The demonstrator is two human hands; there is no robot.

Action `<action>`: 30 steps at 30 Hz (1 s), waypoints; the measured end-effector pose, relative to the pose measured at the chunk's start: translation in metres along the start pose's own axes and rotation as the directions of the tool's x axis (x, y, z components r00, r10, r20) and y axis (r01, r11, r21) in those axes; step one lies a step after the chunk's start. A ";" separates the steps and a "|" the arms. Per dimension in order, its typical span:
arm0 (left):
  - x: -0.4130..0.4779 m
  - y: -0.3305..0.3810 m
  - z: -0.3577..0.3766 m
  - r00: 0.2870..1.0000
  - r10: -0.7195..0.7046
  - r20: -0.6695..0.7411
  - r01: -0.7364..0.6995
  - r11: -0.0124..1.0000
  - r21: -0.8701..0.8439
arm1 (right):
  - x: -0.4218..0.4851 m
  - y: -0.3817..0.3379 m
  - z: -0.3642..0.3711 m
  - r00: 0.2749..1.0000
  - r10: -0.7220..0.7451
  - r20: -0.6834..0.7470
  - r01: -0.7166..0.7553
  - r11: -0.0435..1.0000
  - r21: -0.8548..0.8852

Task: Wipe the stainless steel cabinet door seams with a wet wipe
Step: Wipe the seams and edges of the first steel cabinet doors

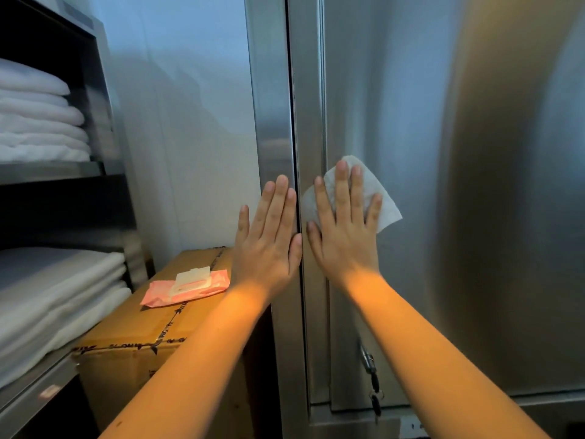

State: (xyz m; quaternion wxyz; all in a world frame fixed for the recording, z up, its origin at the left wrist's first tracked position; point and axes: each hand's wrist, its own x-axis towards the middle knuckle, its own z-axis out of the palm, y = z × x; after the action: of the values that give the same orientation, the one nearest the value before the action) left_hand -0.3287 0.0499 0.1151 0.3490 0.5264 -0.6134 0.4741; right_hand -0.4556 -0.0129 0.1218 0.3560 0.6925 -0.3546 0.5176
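Shelves [50, 172] — folded towels [38, 122], box [126, 331] — wipes pack [186, 286]

white wipe [381, 198], pink pack [190, 288], brown box [133, 331]

1. We count two hands: left hand [269, 245], right hand [345, 242].
2. We see one wet wipe [388, 213].
3. We find one pink wipes pack [190, 285], one cardboard box [133, 337].
4. Two stacks of white towels: upper stack [38, 122], lower stack [57, 293].
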 end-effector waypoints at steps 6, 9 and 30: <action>-0.008 -0.001 0.002 1.000 -0.003 0.018 0.003 0.999 -0.044 | -0.088 -0.012 0.009 0.983 0.021 0.184 -0.020 1.000 -0.006; -0.009 -0.001 0.002 1.000 0.003 0.024 -0.002 0.999 -0.039 | -0.088 -0.013 0.009 0.978 0.016 0.207 -0.009 0.999 -0.036; -0.005 0.000 -0.001 0.998 0.051 -0.046 -0.054 0.997 -0.055 | -0.118 -0.044 0.006 0.907 0.296 0.300 -0.330 0.941 0.070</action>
State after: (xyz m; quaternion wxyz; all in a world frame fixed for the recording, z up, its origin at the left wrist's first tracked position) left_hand -0.3281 0.0528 0.1109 0.3649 0.4894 -0.6320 0.4773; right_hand -0.4398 0.0178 0.0010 0.1715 0.7138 -0.4773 0.4831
